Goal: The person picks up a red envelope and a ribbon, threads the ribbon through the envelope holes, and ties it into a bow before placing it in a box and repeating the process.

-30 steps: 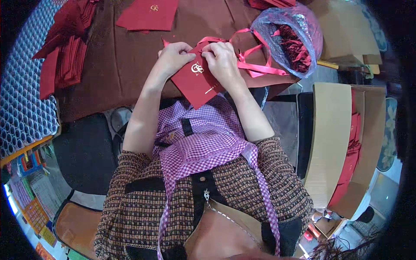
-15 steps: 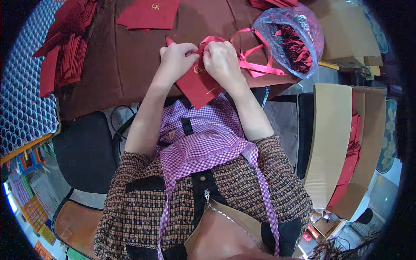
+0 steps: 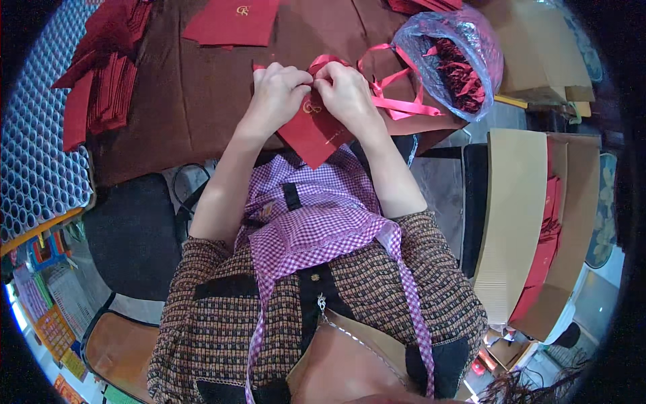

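A red pouch (image 3: 316, 138) with a gold emblem hangs point-down over the table's near edge, below my two hands. My left hand (image 3: 279, 95) is closed in a pinch at its top, and a short end of red ribbon shows beyond the knuckles. Opposite it, my right hand (image 3: 345, 96) pinches too, with fingertips almost touching the left ones. A red ribbon (image 3: 328, 60) loops up behind the right fingers. What lies between the fingertips is mostly hidden. More pink-red ribbon (image 3: 407, 106) trails across the table to the right.
A clear plastic bag (image 3: 488, 50) of dark red pieces lies at the table's right. Flat red pouches (image 3: 232, 23) rest on the brown tablecloth (image 3: 161, 101), and stacked ones (image 3: 108, 94) stand at left. Right of me is a cardboard box (image 3: 508, 222) holding red items; a black chair (image 3: 131, 236) stands left.
My left hand has turned, so its fingers now reach over toward the right hand's fingertips. The pouch has shifted slightly to the right.
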Demonstrator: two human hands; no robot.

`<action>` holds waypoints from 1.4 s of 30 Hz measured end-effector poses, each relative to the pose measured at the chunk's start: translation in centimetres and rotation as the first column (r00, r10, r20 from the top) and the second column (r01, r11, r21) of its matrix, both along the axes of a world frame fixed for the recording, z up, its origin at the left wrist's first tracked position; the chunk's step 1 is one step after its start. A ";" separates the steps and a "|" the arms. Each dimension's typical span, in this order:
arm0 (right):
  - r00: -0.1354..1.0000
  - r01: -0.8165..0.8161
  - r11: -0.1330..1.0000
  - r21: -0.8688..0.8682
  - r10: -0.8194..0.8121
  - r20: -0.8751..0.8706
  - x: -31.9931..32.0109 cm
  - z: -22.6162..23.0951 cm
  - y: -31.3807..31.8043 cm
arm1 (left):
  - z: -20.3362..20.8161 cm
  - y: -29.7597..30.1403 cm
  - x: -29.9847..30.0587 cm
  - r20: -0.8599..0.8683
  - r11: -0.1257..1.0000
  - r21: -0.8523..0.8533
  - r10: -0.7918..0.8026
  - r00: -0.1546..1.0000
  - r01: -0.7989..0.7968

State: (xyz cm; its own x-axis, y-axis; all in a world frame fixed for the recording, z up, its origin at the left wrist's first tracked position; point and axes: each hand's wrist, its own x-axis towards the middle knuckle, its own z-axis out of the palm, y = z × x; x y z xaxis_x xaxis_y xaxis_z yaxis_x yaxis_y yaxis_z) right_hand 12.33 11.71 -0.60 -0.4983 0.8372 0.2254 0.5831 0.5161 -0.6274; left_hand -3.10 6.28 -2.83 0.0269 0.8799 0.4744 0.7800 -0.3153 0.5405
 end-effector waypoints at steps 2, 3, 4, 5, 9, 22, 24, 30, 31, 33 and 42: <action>0.981 -0.043 0.994 -0.100 0.023 -0.190 0.2 0.8 -0.7 | 0.0 -0.1 -0.1 -0.006 1.000 0.000 0.001 1.000 -0.001; 0.982 -0.044 0.994 -0.099 0.024 -0.189 0.5 0.8 -0.6 | 0.1 -0.1 0.0 -0.013 1.000 -0.002 0.002 1.000 -0.002; 0.987 -0.111 0.994 0.017 0.112 -0.111 0.8 0.9 -0.5 | 0.3 -0.2 0.0 -0.014 1.000 -0.003 0.001 1.000 -0.001; 0.982 -0.185 0.974 0.127 0.190 -0.023 1.1 1.0 -0.4 | 0.5 -0.4 0.0 -0.032 1.000 -0.023 -0.018 0.999 0.017; 0.962 -0.228 0.946 0.231 0.182 0.203 1.8 1.8 -0.1 | 2.0 -0.9 0.7 0.173 0.970 -0.234 -0.030 0.984 0.071; 0.966 -0.259 0.906 0.335 0.234 0.114 2.8 2.5 -0.5 | 2.4 1.7 -1.0 0.628 0.640 -0.627 0.079 0.774 0.444; 0.964 -0.264 0.904 0.336 0.241 0.108 2.9 1.9 -0.4 | 2.0 1.4 -0.8 0.653 0.647 -0.619 0.110 0.749 0.445; 0.952 -0.281 0.898 0.340 0.214 0.220 3.2 3.0 -1.6 | 1.9 0.6 0.1 0.673 0.648 -0.644 0.229 0.703 0.406; 0.948 -0.282 0.895 0.344 0.205 0.243 3.2 3.2 -1.5 | 2.3 0.6 0.3 0.669 0.655 -0.639 0.214 0.712 0.403; 0.949 -0.275 0.867 0.415 0.176 0.261 3.3 3.3 -1.2 | 2.9 0.6 0.5 0.719 0.642 -0.636 0.292 0.631 0.428; 0.942 -0.288 0.857 0.427 0.174 0.287 2.8 3.8 -0.4 | 0.7 2.0 -0.3 0.631 0.679 -0.630 0.163 0.759 0.378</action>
